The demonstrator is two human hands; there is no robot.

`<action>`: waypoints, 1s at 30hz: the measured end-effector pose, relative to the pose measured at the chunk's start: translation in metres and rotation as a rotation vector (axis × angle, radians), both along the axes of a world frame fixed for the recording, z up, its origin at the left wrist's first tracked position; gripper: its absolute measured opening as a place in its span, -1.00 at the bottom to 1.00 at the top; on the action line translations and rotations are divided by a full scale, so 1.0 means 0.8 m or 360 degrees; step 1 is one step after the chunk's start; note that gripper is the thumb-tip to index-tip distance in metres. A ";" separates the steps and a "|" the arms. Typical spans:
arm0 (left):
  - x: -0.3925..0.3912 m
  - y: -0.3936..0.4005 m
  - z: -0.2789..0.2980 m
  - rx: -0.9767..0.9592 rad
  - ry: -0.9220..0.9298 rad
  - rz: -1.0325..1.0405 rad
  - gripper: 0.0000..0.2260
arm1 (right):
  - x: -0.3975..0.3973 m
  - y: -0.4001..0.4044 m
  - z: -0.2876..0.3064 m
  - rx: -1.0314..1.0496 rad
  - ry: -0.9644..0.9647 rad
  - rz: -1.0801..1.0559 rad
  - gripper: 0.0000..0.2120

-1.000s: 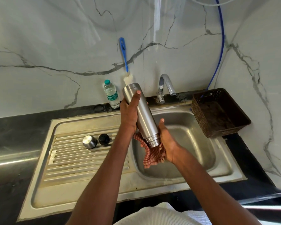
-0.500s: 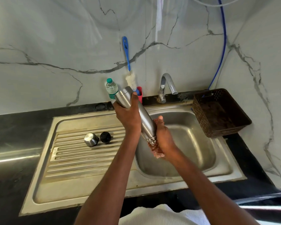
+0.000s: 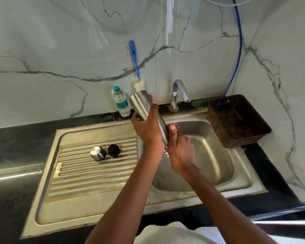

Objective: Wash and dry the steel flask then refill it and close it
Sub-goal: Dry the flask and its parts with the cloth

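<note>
The steel flask (image 3: 142, 104) is held upside down and tilted over the sink basin (image 3: 217, 155), base up at the back, threaded mouth pointing down. My left hand (image 3: 146, 128) grips its upper body. My right hand (image 3: 180, 150) is wrapped round the lower body near the mouth with a red checked cloth (image 3: 176, 125), of which only a small piece shows above the fingers. The flask's steel cap (image 3: 97, 153) and black inner stopper (image 3: 113, 150) lie side by side on the ribbed drainboard (image 3: 88, 175).
A small plastic water bottle (image 3: 121, 101) stands behind the sink against the marble wall. A blue-handled bottle brush (image 3: 135, 62) stands behind the flask. The tap (image 3: 179, 93) is over the basin with no water running. A brown plastic basket (image 3: 236, 120) sits right of the sink.
The flask has tilted further, base toward the back left. My right hand has slid up the flask body with the cloth, which hung loose below a second ago and is now mostly covered.
</note>
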State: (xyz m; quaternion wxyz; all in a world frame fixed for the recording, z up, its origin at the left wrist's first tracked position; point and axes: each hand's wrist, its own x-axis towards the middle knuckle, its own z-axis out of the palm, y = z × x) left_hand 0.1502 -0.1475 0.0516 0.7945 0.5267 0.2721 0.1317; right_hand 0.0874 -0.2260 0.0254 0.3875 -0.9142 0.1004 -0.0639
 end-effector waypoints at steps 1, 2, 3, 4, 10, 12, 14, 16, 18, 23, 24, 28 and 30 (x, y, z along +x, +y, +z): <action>0.002 -0.003 0.000 0.0049 -0.0040 0.0082 -0.46 | -0.004 0.004 0.007 0.0049 -0.0018 0.0015 -0.31; 0.004 -0.004 0.000 0.0100 -0.0114 0.0115 -0.49 | -0.003 0.008 0.006 0.0099 -0.0027 0.0017 -0.36; 0.005 -0.006 0.000 0.0141 -0.0184 0.0101 -0.54 | -0.001 0.008 0.002 0.0203 -0.0042 0.0006 -0.37; 0.005 -0.007 -0.001 0.0148 -0.0244 0.0063 -0.59 | 0.004 0.007 -0.002 0.0372 -0.0005 -0.0021 -0.34; -0.002 0.003 -0.017 -0.0236 -0.0452 -0.0216 -0.51 | 0.042 -0.030 0.000 0.1850 0.0768 -0.0193 -0.27; 0.000 0.005 -0.018 -0.0223 -0.0489 -0.0298 -0.48 | 0.041 -0.026 0.001 0.1824 0.0730 -0.0297 -0.31; -0.001 0.004 -0.016 -0.0067 -0.0471 -0.0331 -0.46 | 0.033 -0.019 0.000 0.1395 0.0538 -0.0345 -0.31; -0.001 0.000 -0.016 0.0035 -0.0278 -0.0251 -0.48 | 0.022 -0.013 0.001 0.0775 0.0263 -0.0297 -0.26; -0.002 -0.006 -0.008 -0.0101 -0.0041 -0.0127 -0.41 | 0.014 -0.012 0.003 0.0170 0.0043 -0.0193 -0.21; 0.006 -0.005 -0.005 -0.0301 -0.0051 0.0100 -0.43 | 0.020 -0.004 0.007 0.0466 0.0213 -0.0104 -0.27; 0.003 -0.003 -0.008 -0.0285 -0.0150 0.0035 -0.43 | 0.029 -0.008 0.009 0.0895 0.0420 -0.0155 -0.28; -0.005 0.006 -0.015 -0.0394 -0.0410 -0.0373 -0.33 | 0.040 -0.031 0.019 0.1916 0.0869 -0.0217 -0.29; -0.006 0.008 -0.014 -0.0390 -0.0413 -0.0404 -0.41 | 0.041 -0.029 0.011 0.1806 0.0746 -0.0263 -0.29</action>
